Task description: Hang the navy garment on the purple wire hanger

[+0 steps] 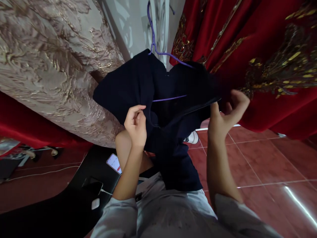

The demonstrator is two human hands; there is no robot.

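Both raised: left hand [135, 124] & right hand [229, 114] pinching navy garment [158, 109].

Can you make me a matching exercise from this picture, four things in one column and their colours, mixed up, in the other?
Things:
1. garment gripped by the left hand and the right hand
2. hanger inside it
3. velvet drape on the right
4. floor tiles

Colours:
A. purple
B. reddish brown
C. dark navy
D. deep red with gold embroidery

Pairs: 1-C, 2-A, 3-D, 4-B
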